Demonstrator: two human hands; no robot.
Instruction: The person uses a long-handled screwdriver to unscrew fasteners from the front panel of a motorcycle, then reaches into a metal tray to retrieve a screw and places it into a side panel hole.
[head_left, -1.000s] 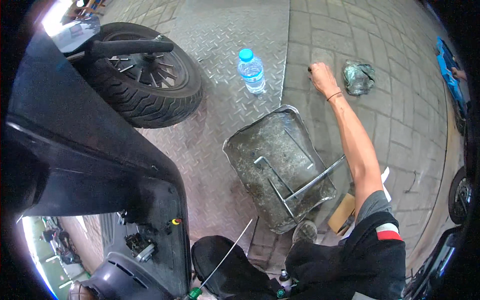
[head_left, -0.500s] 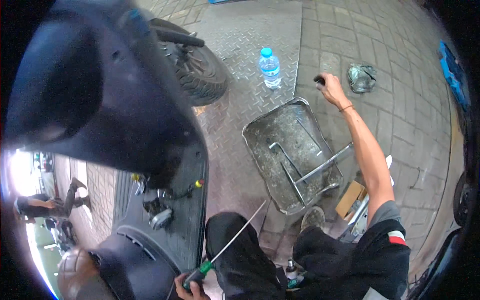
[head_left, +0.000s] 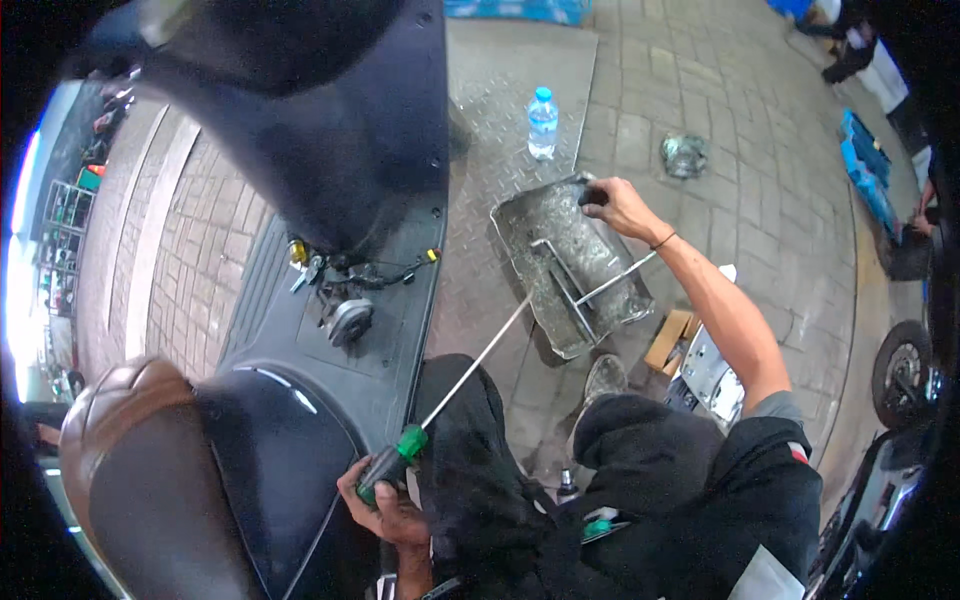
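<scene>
My left hand [head_left: 388, 515] grips a long-shafted screwdriver [head_left: 411, 441] by its green and black handle, beside the scooter seat. The thin shaft slants up and right toward the tray's near left side. My right hand [head_left: 628, 210] is closed on a small dark object [head_left: 594, 197], partly hidden by the fingers. It hovers over the far right corner of a worn metal tray [head_left: 545, 205]. In the tray lie a T-shaped wrench [head_left: 616, 278], one end over the rim, and a bent metal rod [head_left: 560, 262].
On the left, a dark scooter has loose wiring and a round metal part [head_left: 349, 321] on its footboard [head_left: 385, 370]. A water bottle [head_left: 542, 125] stands beyond the tray, with a crumpled plastic bag [head_left: 684, 156] to its right. An open cardboard box [head_left: 668, 341] sits near my knee.
My right hand has come from outside the tray's far right edge to over its corner, still holding the dark object. The view has shifted, and more of my left hand and the seat shows.
</scene>
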